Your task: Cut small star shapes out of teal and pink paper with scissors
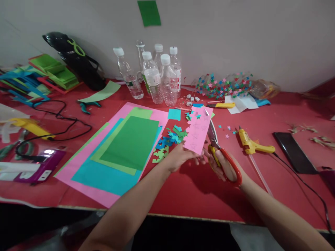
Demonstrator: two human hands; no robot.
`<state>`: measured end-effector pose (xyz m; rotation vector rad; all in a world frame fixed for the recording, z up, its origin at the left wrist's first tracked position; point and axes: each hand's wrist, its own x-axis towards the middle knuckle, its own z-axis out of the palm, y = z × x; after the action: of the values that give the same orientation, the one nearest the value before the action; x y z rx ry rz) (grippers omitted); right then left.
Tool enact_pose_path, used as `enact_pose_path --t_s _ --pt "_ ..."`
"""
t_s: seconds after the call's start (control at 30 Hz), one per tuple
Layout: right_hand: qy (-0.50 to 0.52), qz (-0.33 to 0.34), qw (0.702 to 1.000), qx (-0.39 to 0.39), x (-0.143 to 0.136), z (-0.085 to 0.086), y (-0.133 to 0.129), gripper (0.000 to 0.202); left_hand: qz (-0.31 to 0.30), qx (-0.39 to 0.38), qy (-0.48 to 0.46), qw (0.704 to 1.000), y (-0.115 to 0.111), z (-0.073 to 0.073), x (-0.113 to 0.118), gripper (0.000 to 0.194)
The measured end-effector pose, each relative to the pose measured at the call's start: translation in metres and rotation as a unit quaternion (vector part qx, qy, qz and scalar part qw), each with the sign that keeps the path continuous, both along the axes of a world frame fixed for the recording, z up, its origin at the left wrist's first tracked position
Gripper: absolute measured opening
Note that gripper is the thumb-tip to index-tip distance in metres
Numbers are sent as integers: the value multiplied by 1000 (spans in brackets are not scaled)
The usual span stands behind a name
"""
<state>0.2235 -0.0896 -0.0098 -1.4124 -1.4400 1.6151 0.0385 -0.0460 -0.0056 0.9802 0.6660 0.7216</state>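
My left hand (180, 157) pinches the lower end of a pink paper strip (197, 130), which has star outlines drawn on it and a jagged cut left edge. In my right hand (223, 165) are scissors (230, 162) with red and yellow handles. Their blades are parted and point up at the strip's right edge; one blade lies partly behind the paper. Green and blue cut paper scraps (171, 137) lie just left of the strip. Several small loose stars (227, 136) lie to the right of the blades.
Stacked coloured sheets (131, 143) lie at left, with plastic bottles (154, 78) behind. A star-filled bottle (225, 85) lies by the wall. At right are a yellow glue gun (252, 144) with its cord and a black phone (294, 151). The table's front edge (188, 218) runs below my arms.
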Motion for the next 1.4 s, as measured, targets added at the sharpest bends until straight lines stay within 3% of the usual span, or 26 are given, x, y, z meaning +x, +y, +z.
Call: enact_pose_path --t_s 0.1,0.23,0.33,0.43,0.53,0.67,0.83,1.03,1.4 --pt "-23 -31 999 38 -5 4 -3 51 66 77 -22 995 -3 0 3 33" --pt "-63 -22 995 74 -6 1 -6 48 166 80 -31 982 3 1 0 43" --pt "-76 -26 992 95 -7 -4 -7 45 159 126 10 979 3 -1 -2 38" --pt "-92 -31 990 105 -9 -3 -8 42 167 161 -27 972 -2 -2 -2 42" --pt "-109 -27 988 109 -10 2 -8 40 193 105 -94 971 -4 2 -1 43" --pt "-143 0 981 132 -10 6 -6 42 237 44 -120 963 -2 8 1 28" --pt "-144 30 982 117 -10 6 -6 45 312 43 -83 945 3 2 2 19" --pt "-87 52 994 30 -9 9 -8 51 311 57 -40 948 10 0 -6 21" --pt "-119 121 984 61 7 15 -3 48 358 82 23 930 17 2 -16 17"
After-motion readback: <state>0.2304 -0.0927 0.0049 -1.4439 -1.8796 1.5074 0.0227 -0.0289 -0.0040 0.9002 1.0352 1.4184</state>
